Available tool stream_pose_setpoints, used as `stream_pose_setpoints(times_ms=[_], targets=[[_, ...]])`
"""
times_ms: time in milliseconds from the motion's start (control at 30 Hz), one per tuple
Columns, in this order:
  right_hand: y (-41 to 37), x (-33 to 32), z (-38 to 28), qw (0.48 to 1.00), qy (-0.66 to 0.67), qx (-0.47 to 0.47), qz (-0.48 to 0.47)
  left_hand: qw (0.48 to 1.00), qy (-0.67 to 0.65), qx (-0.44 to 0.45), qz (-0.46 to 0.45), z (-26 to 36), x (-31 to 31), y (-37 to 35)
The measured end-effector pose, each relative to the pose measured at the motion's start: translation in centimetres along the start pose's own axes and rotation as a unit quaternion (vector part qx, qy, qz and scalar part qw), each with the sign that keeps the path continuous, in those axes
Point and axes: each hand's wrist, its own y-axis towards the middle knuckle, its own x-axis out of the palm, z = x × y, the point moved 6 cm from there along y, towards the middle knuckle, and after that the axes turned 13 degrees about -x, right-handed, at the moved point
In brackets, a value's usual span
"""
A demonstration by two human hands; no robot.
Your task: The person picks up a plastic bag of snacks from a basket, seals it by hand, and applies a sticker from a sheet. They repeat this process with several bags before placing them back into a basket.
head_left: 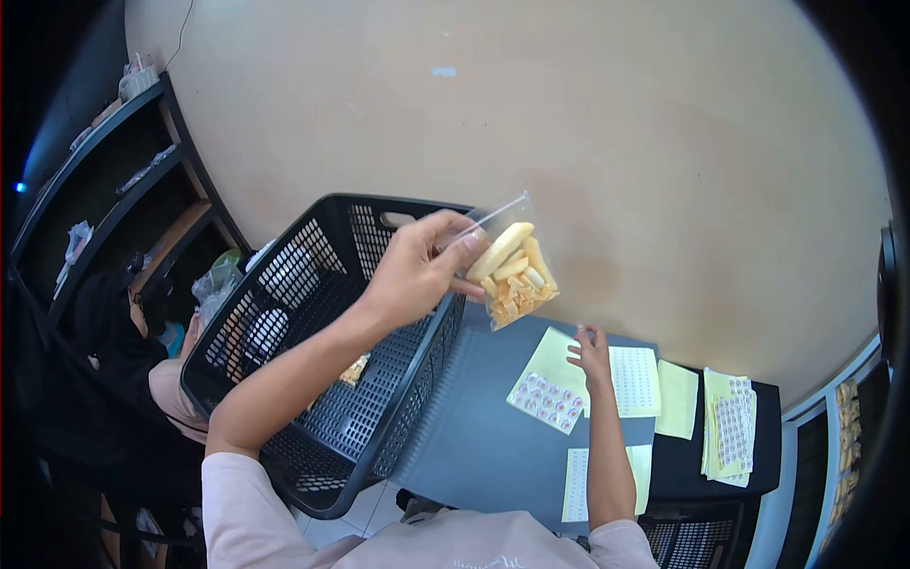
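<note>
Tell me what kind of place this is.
Likely a small snack-packing workspace, perhaps home-run. The left hand holds a clear bag of snacks by a black plastic basket, the right hand touches sticker sheets spread over a dark table, and storage shelves stand alongside.

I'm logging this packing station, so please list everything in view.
snack bag: one, clear with yellow-orange pieces, held up above the table
sticker sheets: several, yellow and white, spread on the table's right part
basket: one, black mesh, at the table's left edge
table: one, dark grey, below the hands
shelf: one, dark, far left
left hand: pinches the snack bag's top
right hand: fingertips on a sticker sheet
</note>
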Motion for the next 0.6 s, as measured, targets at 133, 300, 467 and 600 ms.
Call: stream_pose_setpoints(times_ms=[133,300,467,600], targets=[[-0.8,1.0,-12.0,0.986,0.017,-0.158,0.054,0.999,0.014,0.027,0.015,0.3,1.2,0.1],[-6.3,2.5,-27.2,0.865,0.171,-0.451,0.136,0.991,0.078,0.089,0.062,1.5,4.0,0.2],[-8.1,5.1,-29.7,0.847,0.069,-0.494,0.185,0.981,0.079,0.161,0.078,2.9,6.6,-0.9],[-7.2,4.1,-29.1,0.842,0.129,-0.475,0.221,0.966,0.094,0.228,0.076,3.4,6.8,-2.0]])
